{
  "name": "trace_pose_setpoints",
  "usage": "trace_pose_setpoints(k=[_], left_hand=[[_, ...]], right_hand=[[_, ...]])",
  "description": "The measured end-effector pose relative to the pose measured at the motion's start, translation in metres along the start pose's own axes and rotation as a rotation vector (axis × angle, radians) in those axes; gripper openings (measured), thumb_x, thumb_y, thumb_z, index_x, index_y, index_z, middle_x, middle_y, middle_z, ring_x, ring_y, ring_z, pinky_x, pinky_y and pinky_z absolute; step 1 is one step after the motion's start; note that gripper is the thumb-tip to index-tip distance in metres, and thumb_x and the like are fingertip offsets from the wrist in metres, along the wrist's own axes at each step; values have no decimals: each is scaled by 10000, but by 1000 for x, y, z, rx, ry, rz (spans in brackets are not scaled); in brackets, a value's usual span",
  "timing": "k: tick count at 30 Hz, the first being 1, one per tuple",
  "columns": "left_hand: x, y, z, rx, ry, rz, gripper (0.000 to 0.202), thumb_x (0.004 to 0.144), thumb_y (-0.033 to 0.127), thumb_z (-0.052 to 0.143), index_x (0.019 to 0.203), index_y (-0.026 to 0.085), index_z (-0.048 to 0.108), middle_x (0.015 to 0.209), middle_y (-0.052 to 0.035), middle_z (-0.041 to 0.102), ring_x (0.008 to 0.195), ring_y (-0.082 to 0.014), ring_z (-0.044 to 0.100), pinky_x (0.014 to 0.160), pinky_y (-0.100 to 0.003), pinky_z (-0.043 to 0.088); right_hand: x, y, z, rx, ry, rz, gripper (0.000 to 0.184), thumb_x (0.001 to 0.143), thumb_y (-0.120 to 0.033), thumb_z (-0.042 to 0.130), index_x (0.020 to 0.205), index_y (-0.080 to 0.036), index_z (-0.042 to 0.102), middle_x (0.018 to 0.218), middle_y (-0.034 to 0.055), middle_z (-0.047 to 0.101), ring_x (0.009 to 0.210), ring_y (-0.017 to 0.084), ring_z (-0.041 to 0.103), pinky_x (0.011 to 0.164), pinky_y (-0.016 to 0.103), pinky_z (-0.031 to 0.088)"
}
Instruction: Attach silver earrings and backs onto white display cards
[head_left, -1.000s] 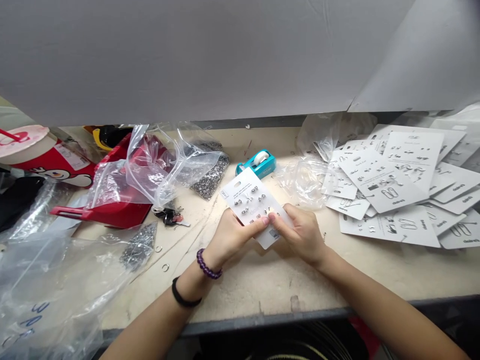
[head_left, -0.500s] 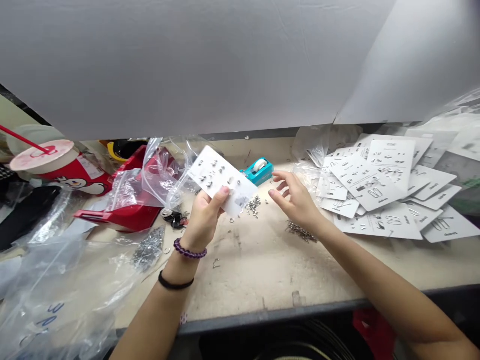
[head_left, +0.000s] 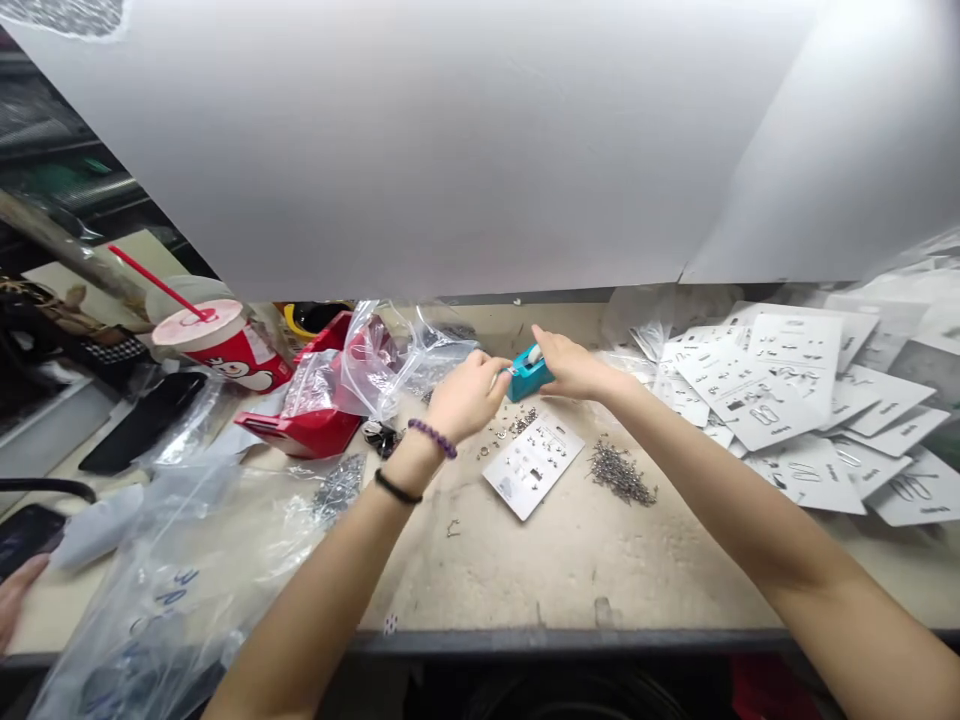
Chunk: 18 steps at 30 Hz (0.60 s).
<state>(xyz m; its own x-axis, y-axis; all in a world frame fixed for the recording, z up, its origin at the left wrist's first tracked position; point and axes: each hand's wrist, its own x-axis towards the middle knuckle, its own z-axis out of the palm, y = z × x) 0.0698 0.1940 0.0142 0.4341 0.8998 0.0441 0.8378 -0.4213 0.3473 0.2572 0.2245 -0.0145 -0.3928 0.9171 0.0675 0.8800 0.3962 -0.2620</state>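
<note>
A blue tape dispenser (head_left: 528,376) with a white roll stands toward the back of the table. My right hand (head_left: 576,367) grips its right end, the fingers behind and the thumb in front. At its left, cutting end my left hand (head_left: 471,393) is closed in a pinch on the end of the tape; the strip barely shows. Just in front, a white card (head_left: 534,466) with small metal pieces on it lies flat on the table. Small metal rings (head_left: 517,425) lie behind the card, partly hidden by it. To its right is a pile of small metal pins (head_left: 621,472).
Many printed white cards (head_left: 772,390) are heaped at the right. On the left stand a red dustpan (head_left: 307,430) with plastic bags, a red cup (head_left: 232,350) with a straw, and a black phone (head_left: 142,422). Another person's hand (head_left: 21,598) shows at the far left edge.
The white card has left my left hand and now lies on the table. Both hands have moved to the tape dispenser, the left to its cutting end, the right round its other end.
</note>
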Motion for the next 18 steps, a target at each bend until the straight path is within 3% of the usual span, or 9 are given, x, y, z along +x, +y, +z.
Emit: trace_pose_setpoints(k=[2, 5, 12, 16, 18], left_hand=[[25, -4, 0, 49, -32, -23, 413, 876, 368, 258, 1113, 188, 544, 1104, -95, 496, 990, -213, 527, 854, -334, 408], [52, -6, 4, 67, -75, -29, 424, 865, 377, 275, 922, 136, 618, 973, -116, 550, 1003, -237, 520, 870, -342, 399], [60, -3, 4, 33, -77, -13, 409, 857, 360, 272, 821, 136, 612, 946, -124, 583, 1007, -223, 502, 820, -292, 400], [63, -2, 0, -11, -120, -26, 404, 833, 362, 318, 607, 147, 576, 702, -85, 583, 730, -185, 543, 641, -261, 397], [64, -1, -1, -39, -149, -36, 402, 811, 372, 361, 498, 164, 504, 535, -44, 503, 543, -150, 477, 525, -265, 344]], right_hand=[[5, 5, -1, -7, -22, 18, 884, 631, -166, 674, 1366, -112, 185, 1286, 197, 393, 1166, 339, 399, 910, 437, 393], [8, 10, -3, -13, -16, -1, 866, 621, -179, 693, 1348, -115, 226, 1272, 192, 405, 1144, 333, 416, 871, 417, 421], [5, 12, -4, -10, -9, -23, 840, 634, -187, 692, 1341, -139, 241, 1279, 184, 396, 1142, 337, 416, 850, 420, 426], [4, 13, -4, 1, 2, -24, 843, 642, -209, 692, 1345, -149, 229, 1279, 184, 397, 1155, 336, 404, 842, 421, 431], [3, 14, -4, 6, 4, -21, 856, 637, -222, 700, 1347, -173, 225, 1285, 174, 395, 1158, 333, 403, 831, 412, 439]])
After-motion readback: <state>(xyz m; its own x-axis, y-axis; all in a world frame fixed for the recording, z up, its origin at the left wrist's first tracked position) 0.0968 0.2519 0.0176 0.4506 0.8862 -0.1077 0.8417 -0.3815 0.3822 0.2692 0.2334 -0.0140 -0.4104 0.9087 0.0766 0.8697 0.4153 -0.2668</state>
